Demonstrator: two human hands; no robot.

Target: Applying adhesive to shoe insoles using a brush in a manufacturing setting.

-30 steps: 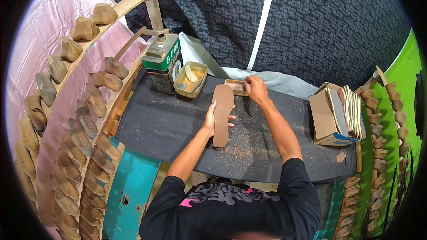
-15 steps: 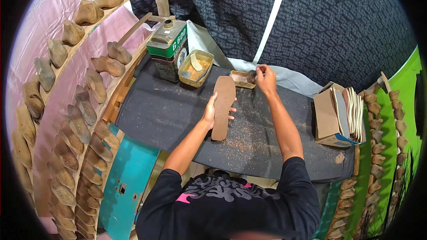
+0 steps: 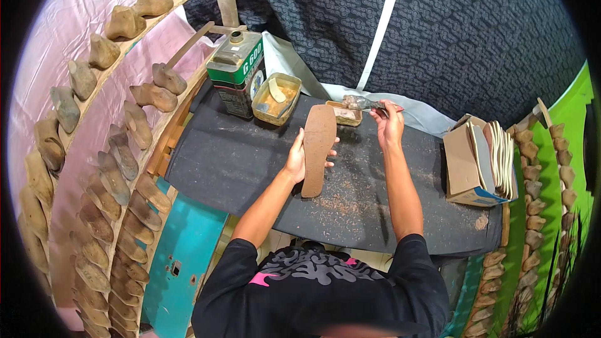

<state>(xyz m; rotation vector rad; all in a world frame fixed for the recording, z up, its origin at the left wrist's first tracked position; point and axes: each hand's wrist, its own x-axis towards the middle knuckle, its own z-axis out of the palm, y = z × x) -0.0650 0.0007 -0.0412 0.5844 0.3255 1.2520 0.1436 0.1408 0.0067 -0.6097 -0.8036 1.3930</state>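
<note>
My left hand (image 3: 297,158) is wrapped round a brown shoe insole (image 3: 320,150), with the thumb on its near-left edge and fingertips showing past the right edge. The insole stands lengthwise above the dark table, its broad face up. My right hand (image 3: 389,126) pinches a grimy brush (image 3: 361,102) with a reddish handle end. Its caked grey head points left, over the far rim of a small rectangular tub (image 3: 354,122) with pale contents. Whether the bristles touch the tub, I cannot tell.
Left of the insole stands a larger tub (image 3: 273,120) with amber residue and a pale scraper, beside a green-and-black metal can (image 3: 236,69). A cardboard box (image 3: 462,156) of insoles sits at right. Brown crumbs dot the table (image 3: 219,163). Shoe lasts (image 3: 150,97) line racks on both sides.
My right hand has moved right and slightly nearer, turning the brush so that it lies sideways above the small tub. The insole in my left hand has shifted slightly right.
</note>
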